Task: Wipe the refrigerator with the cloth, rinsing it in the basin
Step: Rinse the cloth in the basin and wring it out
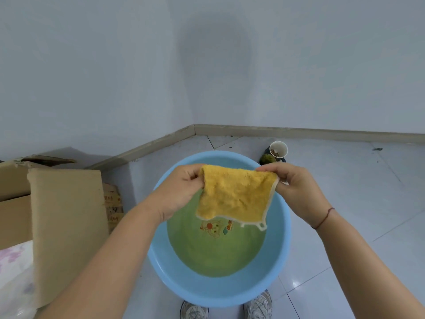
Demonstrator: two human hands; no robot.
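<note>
Head view looks down on a cloth (234, 196) held spread between two hands above a basin (230, 293). The left hand (181, 192) pinches the cloth's far-left corner between thumb and curled fingers. The right hand (296, 189) pinches the far-right corner the same way, and a red string (324, 217) circles that wrist. The cloth hangs flat and open, its near edge and a small loop clear of the water (213, 254), not touching it as far as I can tell.

The basin sits on the floor (345, 203) in a corner of the room, just beyond a pair of shoes (259, 305) at the near edge. Its water looks greenish, with a printed picture showing through on the bottom. A box (66, 226) stands to the left, beside the basin, and a cup (278, 149) stands on the far right next to a round green thing (268, 159).

No refrigerator is in view, so how much of it has been wiped cannot be judged. This moment belongs to the rinsing part of the task. Whether the cloth is wet or dry is hard to tell; no drips show. Opened out like this, it is probably either about to go into the water or being checked after a rinse. Either way, carrying it to the refrigerator and wiping lie ahead, perhaps with more rinses.
</note>
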